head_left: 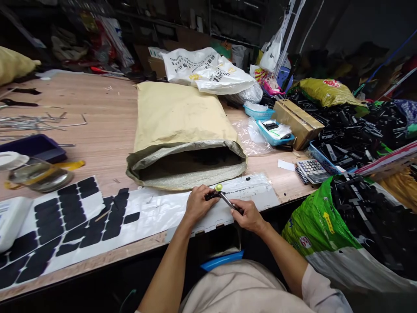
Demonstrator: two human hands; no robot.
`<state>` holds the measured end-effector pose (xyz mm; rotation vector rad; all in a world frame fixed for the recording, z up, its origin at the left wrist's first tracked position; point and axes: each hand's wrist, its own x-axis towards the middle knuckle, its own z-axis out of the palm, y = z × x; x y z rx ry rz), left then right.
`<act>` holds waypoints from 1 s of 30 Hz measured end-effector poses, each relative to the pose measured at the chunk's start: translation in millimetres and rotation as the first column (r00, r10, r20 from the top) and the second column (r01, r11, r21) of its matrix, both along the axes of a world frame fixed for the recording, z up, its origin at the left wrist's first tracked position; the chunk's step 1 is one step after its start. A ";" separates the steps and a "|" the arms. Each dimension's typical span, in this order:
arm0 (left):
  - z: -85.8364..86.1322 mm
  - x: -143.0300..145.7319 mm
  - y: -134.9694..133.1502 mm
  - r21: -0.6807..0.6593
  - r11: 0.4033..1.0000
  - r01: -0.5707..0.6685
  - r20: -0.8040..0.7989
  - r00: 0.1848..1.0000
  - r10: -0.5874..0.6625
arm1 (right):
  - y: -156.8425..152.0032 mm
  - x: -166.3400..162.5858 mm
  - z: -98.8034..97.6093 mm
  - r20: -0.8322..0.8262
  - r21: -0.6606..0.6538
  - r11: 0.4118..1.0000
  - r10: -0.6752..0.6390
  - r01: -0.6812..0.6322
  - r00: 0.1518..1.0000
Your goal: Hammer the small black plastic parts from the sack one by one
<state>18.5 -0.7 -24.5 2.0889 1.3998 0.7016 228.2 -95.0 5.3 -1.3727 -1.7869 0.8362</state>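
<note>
My right hand [248,215] is closed around the dark handle of what looks like a small hammer [226,200], with a metal shaft and a yellow round head. That head is right by the small black part [211,195] that my left hand [198,203] pinches; whether they touch I cannot tell. Under both hands lies a grey-white board [257,191] at the table's front edge. Just beyond them a large tan sack [182,113] rests on its side, its dark mouth facing me. What is inside it is hardly visible.
Black adhesive pads on white sheets [114,215] cover the front left. A clear round container [42,176] and metal rods [35,124] lie farther left. On the right are a calculator [311,170], blue baskets [276,134], a cardboard box [298,121] and a green sack [312,217] of black parts.
</note>
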 end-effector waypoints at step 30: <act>12.6 -13.0 -96.8 -0.329 0.920 0.212 0.248 0.960 -0.133 | 31.5 30.5 -29.7 -0.369 -0.230 0.953 -0.274 0.198 0.888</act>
